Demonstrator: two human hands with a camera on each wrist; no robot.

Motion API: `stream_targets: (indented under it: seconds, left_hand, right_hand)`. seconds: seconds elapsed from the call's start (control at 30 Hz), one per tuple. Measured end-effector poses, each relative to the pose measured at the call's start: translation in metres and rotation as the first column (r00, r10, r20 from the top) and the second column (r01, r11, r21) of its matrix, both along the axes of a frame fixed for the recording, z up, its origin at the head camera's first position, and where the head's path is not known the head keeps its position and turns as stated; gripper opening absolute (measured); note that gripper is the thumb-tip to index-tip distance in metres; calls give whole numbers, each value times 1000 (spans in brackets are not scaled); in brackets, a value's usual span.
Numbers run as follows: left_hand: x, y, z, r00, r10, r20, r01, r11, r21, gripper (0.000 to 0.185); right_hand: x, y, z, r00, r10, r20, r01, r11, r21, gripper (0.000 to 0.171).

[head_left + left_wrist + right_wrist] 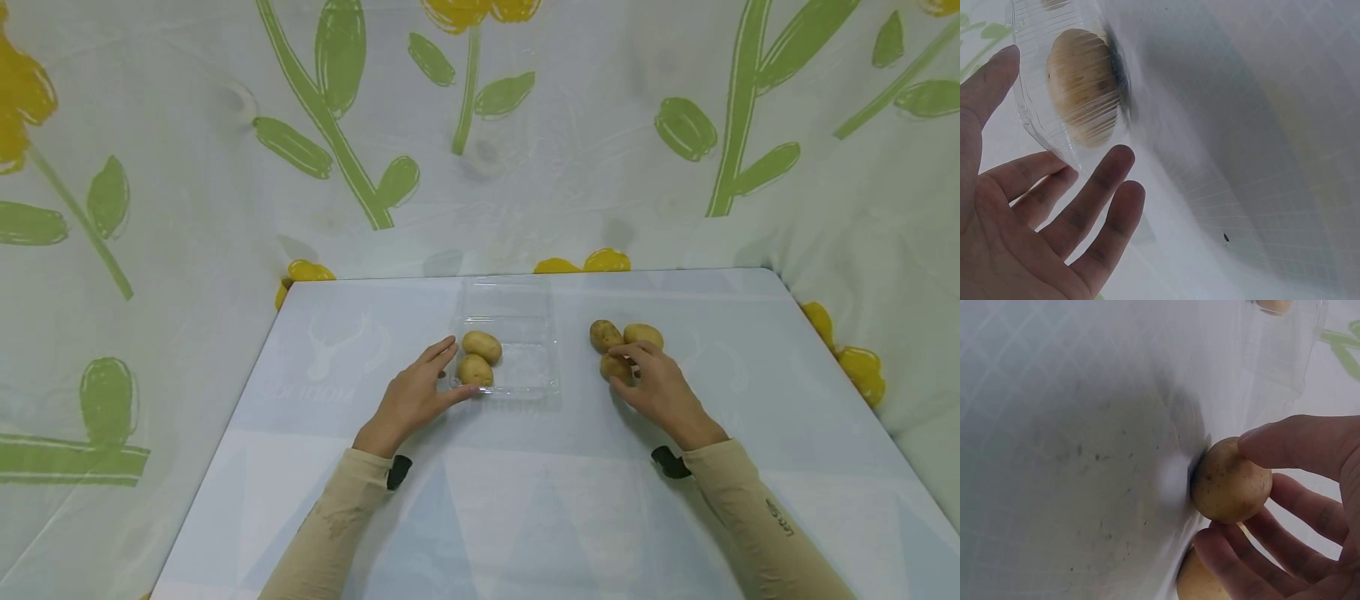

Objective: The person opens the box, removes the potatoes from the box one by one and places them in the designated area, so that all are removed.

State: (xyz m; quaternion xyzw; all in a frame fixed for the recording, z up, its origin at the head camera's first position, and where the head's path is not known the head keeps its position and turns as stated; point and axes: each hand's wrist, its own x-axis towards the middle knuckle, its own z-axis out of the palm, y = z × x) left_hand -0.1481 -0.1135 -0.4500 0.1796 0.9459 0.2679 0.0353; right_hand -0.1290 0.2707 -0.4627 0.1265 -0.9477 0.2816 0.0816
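A: Left hand (411, 398)?
B: Fingers (1094, 200) straight, released, touching clear tray (536, 367) at its 9 o'clock; two potatoes inside.
A: Right hand (660, 387)?
B: Fingers grasping nearest potato (1230, 482) on bench (525, 500); two more at 12 o'clock.

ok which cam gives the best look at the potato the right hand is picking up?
Right wrist. The potato fills the frame, pinched between thumb and fingers of the right hand. In the head view the potato is small and partly hidden under the fingers. The left wrist view does not show it.
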Motion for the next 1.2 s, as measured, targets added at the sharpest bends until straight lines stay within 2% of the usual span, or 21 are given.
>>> stream_targets:
  seconds: [0.57, 0.97, 1.2]
  left_hand:
    - [0, 1, 1, 1000, 1, 9, -1, 1000, 7, 89]
    - [0, 2, 1, 1000, 3, 9, -3, 1000, 8, 89]
    - [0, 1, -1, 1000, -2, 2, 2, 1000, 17, 87]
  right_hand:
    - [-1, -1, 4, 999, -16, -42, 16, 1000, 12, 39]
    - [-7, -10, 12, 986, 1, -167, -12, 998, -66, 36]
    - [-13, -25, 24, 987, 19, -157, -45, 986, -161, 47]
